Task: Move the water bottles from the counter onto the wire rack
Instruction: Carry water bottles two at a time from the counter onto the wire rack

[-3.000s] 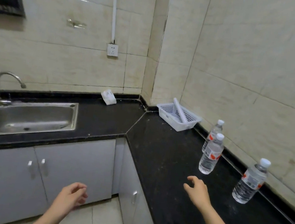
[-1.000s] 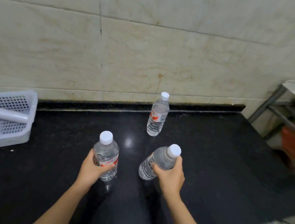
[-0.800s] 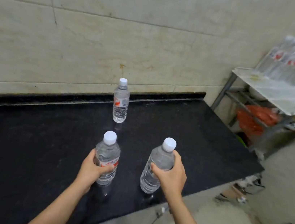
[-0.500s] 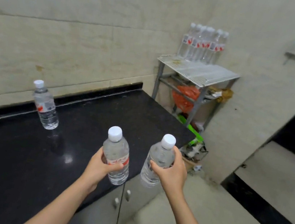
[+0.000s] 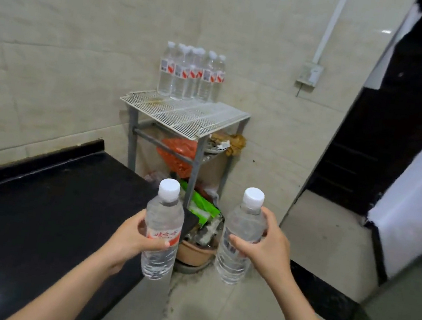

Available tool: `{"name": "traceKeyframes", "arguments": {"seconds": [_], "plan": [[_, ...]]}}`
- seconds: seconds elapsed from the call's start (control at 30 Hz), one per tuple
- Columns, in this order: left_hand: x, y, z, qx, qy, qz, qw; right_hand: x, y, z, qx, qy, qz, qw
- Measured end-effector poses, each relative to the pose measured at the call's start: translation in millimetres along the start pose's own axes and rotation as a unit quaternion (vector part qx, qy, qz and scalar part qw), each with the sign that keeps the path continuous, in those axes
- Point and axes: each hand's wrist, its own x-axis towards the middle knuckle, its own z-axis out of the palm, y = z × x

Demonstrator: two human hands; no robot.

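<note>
The left hand (image 5: 130, 238) wraps around a clear water bottle (image 5: 162, 230) at its label, upright over the black tabletop's (image 5: 35, 203) right edge. The right hand (image 5: 268, 246) clasps a second bottle (image 5: 241, 234) above the floor. Ahead, the wire rack (image 5: 183, 114) carries a cluster of bottles (image 5: 190, 74) at its back, with its front grid bare.

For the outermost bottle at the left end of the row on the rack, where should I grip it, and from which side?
Grip the leftmost rack bottle around its straight body near the label, coming from the open left-front. It stands upright on the wire rack; neighbours crowd its right and the wall backs it, so only that side is free.
</note>
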Motion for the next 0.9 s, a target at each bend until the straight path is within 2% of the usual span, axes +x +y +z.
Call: {"name": "traceKeyframes", "arguments": {"seconds": [0.2, 0.37, 0.6, 0.8, 0.9], "plan": [[106.5, 28.8, 21.0, 0.005, -0.039, 0.038, 0.999, 106.6, 21.1, -5.0, -0.043, 0.019, -0.01, 0.999], [175.8, 38.1, 39.5, -0.041, -0.041, 0.038, 0.998, 159.7, 49.9, -4.7, 0.033, 0.025, 0.042, 0.998], [250.5, 50.7, 74.7, -0.114, -0.049, -0.017, 0.992, 238.4, 82.3, -8.6, 0.098, -0.008, 0.063, 0.993], [318.5, 75.9, 99.6, -0.094, 0.036, 0.094, 0.99, 352.5, 94.2, -11.6, 0.118, -0.006, -0.018, 0.993], [349.5, 96.2, 107.9, -0.123, 0.083, 0.146, 0.978, 410.1, 88.8, -11.3, 0.178, 0.012, -0.066, 0.982]]}}
